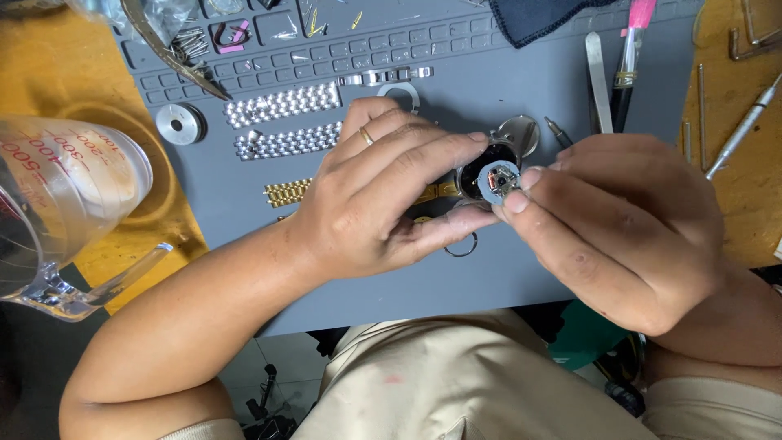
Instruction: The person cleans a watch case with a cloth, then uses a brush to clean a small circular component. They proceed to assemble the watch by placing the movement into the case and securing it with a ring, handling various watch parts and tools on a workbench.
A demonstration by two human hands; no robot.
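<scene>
My left hand point(383, 191) grips the watch case point(481, 171) steady above the grey mat point(244, 204) so my right hand point(607, 220) can pinch the round movement point(498, 179) squarely over its opening.

Orange wooden bench point(49, 73) under grey work mat point(244, 204) — pale tiled floor point(277, 358) below, even light.

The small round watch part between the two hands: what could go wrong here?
1. The small round watch part is pinched only at its edge by the right hand; it might slip and fall off the grey mat.
2. Bare fingers may smudge or bend its fine parts.
3. A thin ring lies just under the left hand and could be knocked away.
</scene>
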